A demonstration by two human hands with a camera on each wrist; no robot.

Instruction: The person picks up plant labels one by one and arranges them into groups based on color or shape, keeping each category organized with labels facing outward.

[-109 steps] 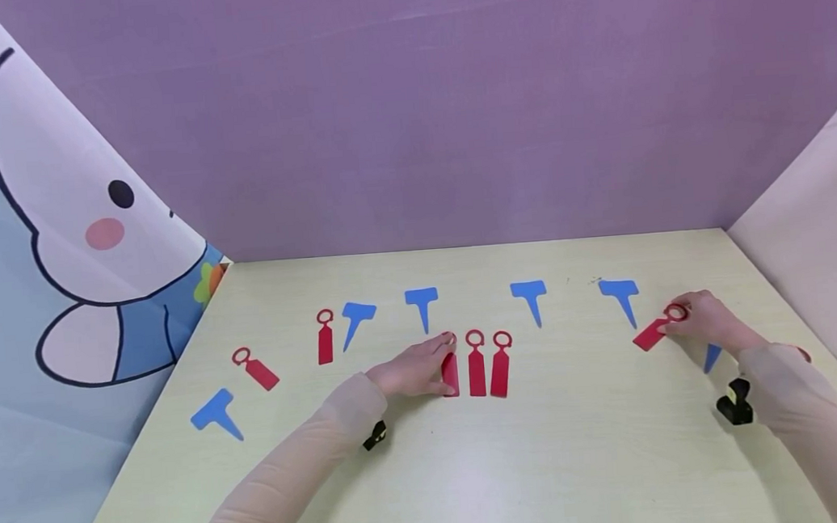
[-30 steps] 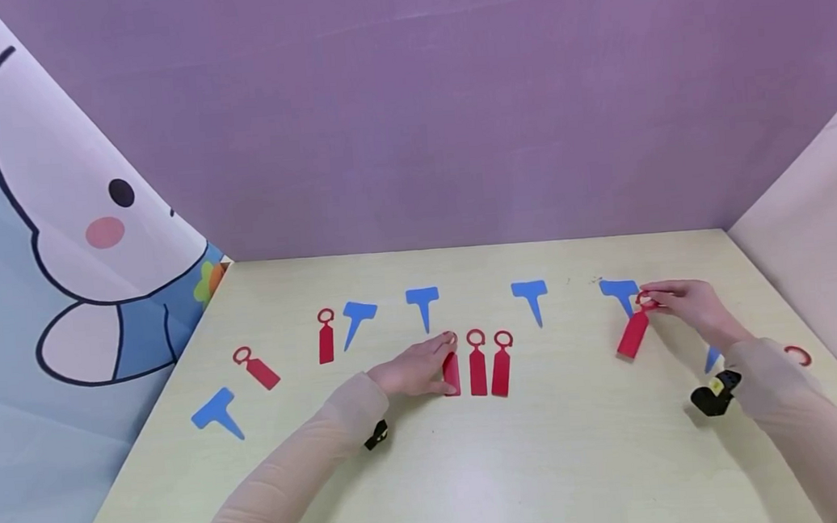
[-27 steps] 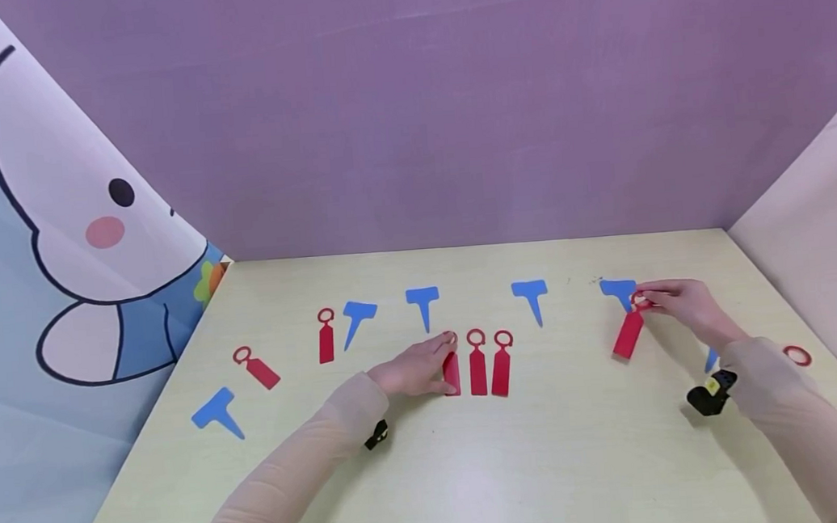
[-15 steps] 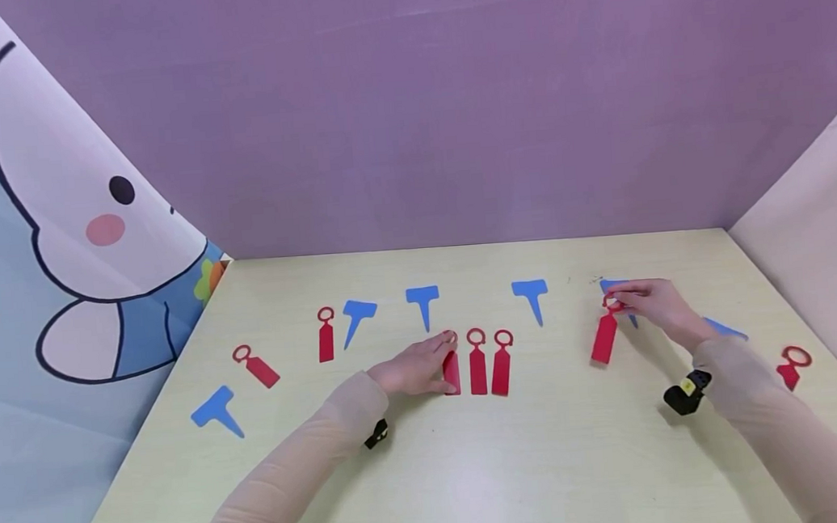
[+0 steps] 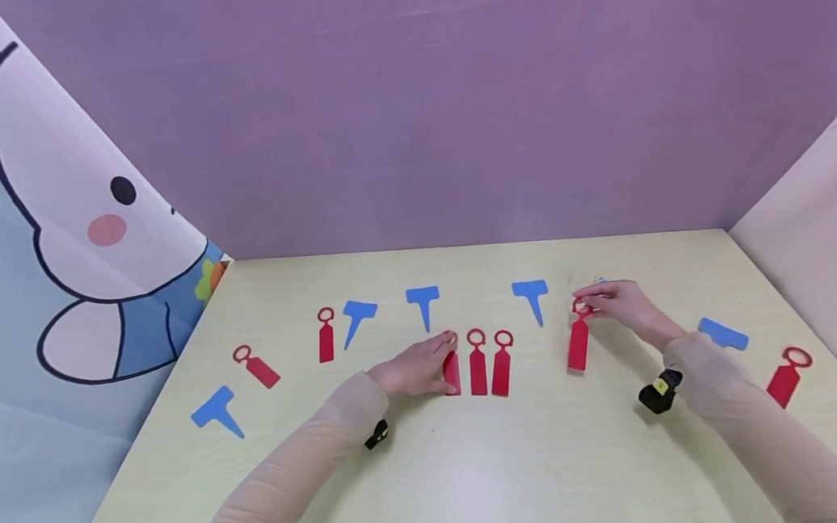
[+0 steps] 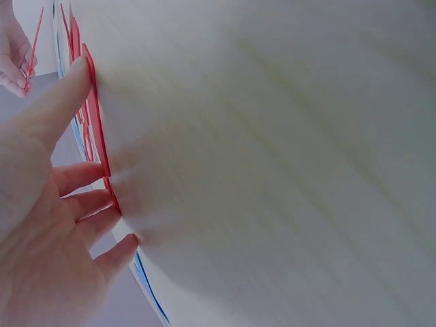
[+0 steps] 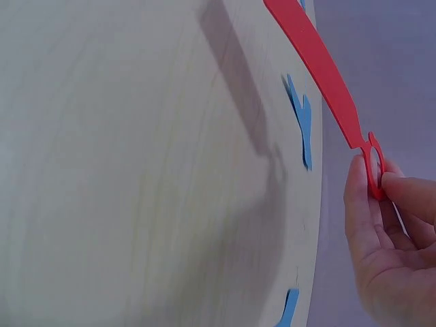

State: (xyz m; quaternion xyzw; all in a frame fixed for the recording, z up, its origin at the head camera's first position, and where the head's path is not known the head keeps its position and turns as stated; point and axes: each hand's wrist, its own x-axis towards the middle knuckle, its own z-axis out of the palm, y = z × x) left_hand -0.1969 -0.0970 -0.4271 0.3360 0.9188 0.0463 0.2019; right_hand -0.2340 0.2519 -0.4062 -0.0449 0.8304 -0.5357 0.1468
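My right hand [image 5: 626, 305] pinches the ring of a red hook-ring plant tag [image 5: 577, 346] between thumb and fingertips. Its flat part hangs above the table, casting a shadow in the right wrist view. My left hand [image 5: 414, 367] rests on another red tag [image 5: 452, 377], thumb at its lower end and fingertips near its ring, partly covering it. In the left wrist view, those fingers [image 6: 88, 177] look fairly straight along the flat tag. Right of it two red tags, one upright [image 5: 477, 372] and one slightly tilted [image 5: 501, 373], lie side by side.
Blue T-shaped plant labels lie along the back, among them one [image 5: 530, 290] between the hands and one [image 5: 724, 333] partly behind the right sleeve. Loose red tags lie at left [image 5: 262, 372] and far right [image 5: 784, 384]. A purple wall [image 5: 453, 129] borders the table.
My right hand has lifted the red tag, turned it nearly upright and carried it leftward past a blue label. The left hand has stayed in place on its tag.
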